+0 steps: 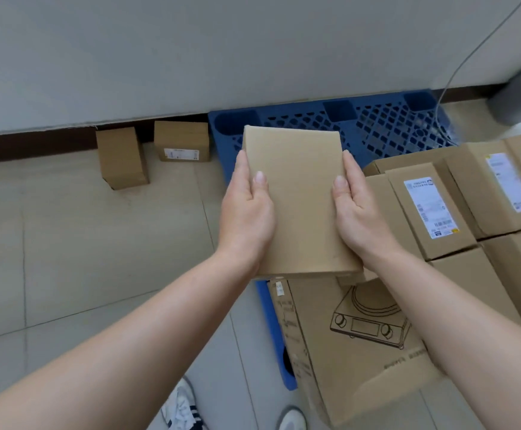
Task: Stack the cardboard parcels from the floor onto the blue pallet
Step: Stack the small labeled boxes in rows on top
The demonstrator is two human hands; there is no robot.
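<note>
Two white shoes (184, 408) show at the bottom edge on the pale tiled floor (66, 243). Bare forearms reach forward from both lower corners. Just right of the shoes, a large carton (361, 352) printed with a line drawing of a stove-like appliance lies on the near end of the blue pallet (377, 122), its left side close to the pallet's edge.

Above it, the left hand (246, 212) and the right hand (358, 209) grip a plain brown parcel (296, 200) by its long sides, thumbs on top, fingers wrapped under. Its flat top face is smooth, with no label showing. It is held in the air over the pallet's left side.

To the right, at least six brown parcels sit packed edge to edge on the pallet; four show white shipping labels (430, 206).

Beyond the held parcel, the pallet's blue grid is bare up to the grey wall (191, 51). Left of the pallet, two small parcels (122, 156) rest on the floor by the wall, one upright, one lying with a label. Much of the floor on the left is open.
</note>
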